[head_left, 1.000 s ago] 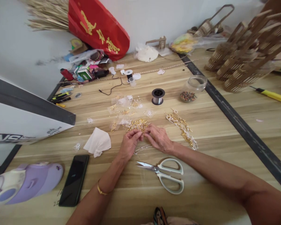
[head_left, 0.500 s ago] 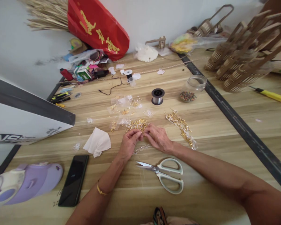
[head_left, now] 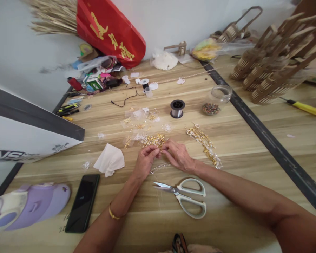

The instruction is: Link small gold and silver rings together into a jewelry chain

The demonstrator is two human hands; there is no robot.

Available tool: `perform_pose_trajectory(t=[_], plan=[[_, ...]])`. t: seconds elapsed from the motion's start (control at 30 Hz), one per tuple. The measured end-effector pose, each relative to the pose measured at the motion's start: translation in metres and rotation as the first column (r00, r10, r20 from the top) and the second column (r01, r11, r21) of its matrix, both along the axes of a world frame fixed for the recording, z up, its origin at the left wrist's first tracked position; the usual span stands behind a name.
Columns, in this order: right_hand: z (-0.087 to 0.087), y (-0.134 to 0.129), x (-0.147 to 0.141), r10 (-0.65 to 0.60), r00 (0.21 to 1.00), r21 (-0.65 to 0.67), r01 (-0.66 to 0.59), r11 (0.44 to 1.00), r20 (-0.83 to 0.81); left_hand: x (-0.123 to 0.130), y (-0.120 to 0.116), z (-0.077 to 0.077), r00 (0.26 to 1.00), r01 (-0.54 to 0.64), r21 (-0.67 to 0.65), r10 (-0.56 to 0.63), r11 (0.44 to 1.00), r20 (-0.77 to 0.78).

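My left hand (head_left: pixel 145 161) and my right hand (head_left: pixel 179 154) meet at the near edge of a pile of gold and silver beads (head_left: pixel 154 140). Thumb and forefinger of each are pinched together, fingertips nearly touching; whatever sits between them is too small to make out. Below the hands lies a silver chain (head_left: pixel 159 168), partly covered by the right hand. White-handled scissors (head_left: pixel 177 191) rest nearer me with their blades slightly apart. To the right stretches a bunch of gold and silver chains (head_left: pixel 204 142).
Beyond the pile stand a spool of thin wire (head_left: pixel 177 109) and a clear jar of dark beads (head_left: pixel 212 107). Left are a folded tissue (head_left: pixel 109 160), a black phone (head_left: pixel 83 203) and a purple bottle (head_left: pixel 39 203). Woven baskets (head_left: pixel 271 77) crowd the back right.
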State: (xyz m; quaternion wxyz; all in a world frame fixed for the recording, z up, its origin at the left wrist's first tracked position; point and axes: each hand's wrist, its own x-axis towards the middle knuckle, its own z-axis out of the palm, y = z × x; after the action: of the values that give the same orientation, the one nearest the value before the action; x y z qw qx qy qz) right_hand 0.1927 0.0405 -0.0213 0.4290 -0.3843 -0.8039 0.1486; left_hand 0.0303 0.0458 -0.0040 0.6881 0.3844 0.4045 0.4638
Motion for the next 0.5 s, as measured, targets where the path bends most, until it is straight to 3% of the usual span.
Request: perform_pose_trajectory(t=[0.5], plan=[[0.0, 0.0, 0.0, 0.034, 0.999, -0.015, -0.034, 0.999, -0.003, -0.005, 0.0, -0.011, 0.992, -0.04, 0.093, 0.05, 0.995, -0.112]])
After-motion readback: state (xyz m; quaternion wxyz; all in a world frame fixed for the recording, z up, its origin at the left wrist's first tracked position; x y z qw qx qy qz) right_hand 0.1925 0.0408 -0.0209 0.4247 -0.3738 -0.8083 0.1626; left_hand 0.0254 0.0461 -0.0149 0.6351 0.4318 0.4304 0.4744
